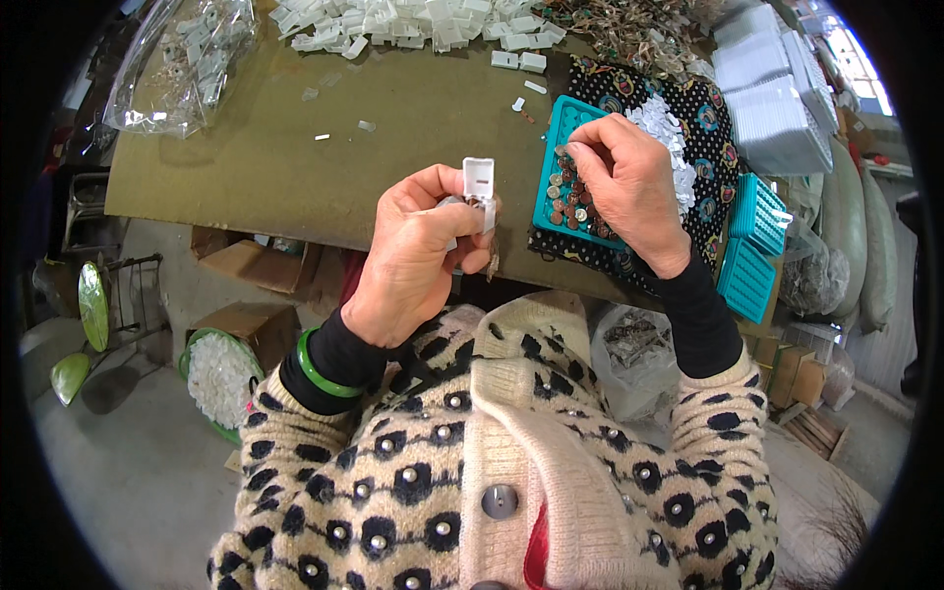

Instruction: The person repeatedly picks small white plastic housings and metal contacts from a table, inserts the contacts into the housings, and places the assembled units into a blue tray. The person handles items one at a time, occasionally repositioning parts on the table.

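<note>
Head view, read left to right. The left hand [418, 251] is closed around a small white plastic housing [479, 180], held upright above the near edge of the tabletop [256, 157]; its long axis runs roughly vertical in the picture, the upper end standing free of the fingers, with a glimpse of dark metal at the fingertips just beneath it. Just to the right lies a teal tray [547, 187], resting on a dark patterned cloth [716, 147], its long axis running away from the body and leaning slightly to the right. The tray carries a cluster of small round metal pieces [568, 200]. The right hand [629, 187] hovers over that cluster, fingers curled and tips pinched together at the tray's upper part; whether a piece is caught between them cannot be told. The metal pieces thus lie directly under the right hand and to the right of the housing, so the right hand is plainly the nearer; housing and tray are near but apart.
</note>
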A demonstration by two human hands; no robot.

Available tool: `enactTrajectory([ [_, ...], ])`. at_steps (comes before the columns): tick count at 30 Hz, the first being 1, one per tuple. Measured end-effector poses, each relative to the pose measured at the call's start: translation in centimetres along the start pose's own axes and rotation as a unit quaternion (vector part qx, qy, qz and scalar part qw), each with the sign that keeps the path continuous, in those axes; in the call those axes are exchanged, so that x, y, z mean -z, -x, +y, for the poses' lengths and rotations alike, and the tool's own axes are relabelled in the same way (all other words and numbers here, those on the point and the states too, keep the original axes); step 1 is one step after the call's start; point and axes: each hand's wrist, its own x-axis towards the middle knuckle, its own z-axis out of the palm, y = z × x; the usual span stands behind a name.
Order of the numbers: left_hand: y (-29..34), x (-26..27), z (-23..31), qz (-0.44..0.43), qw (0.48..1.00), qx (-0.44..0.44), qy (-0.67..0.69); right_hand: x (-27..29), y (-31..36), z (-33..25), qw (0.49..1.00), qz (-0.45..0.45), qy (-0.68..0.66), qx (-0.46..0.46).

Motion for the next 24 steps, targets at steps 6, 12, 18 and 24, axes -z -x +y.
enactTrajectory([
  [6,0.0,-0.6,0.2,0.016,1.000,-0.022,0.000,-0.5,-0.1,0.3,0.991,-0.034,0.111,0.065],
  [12,0.0,-0.4,0.1,-0.003,0.998,-0.060,-0.001,0.0,-1.2,0.4,0.991,-0.084,0.089,0.052],
  [18,0.5,0.0,-0.1,0.028,0.994,-0.100,-0.037,-0.7,-0.3,-2.8,0.998,0.000,0.003,0.065],
  [24,0.7,-0.2,-0.3,0.031,0.992,-0.113,-0.045,-2.8,1.1,-6.0,0.973,0.064,0.059,0.215],
])
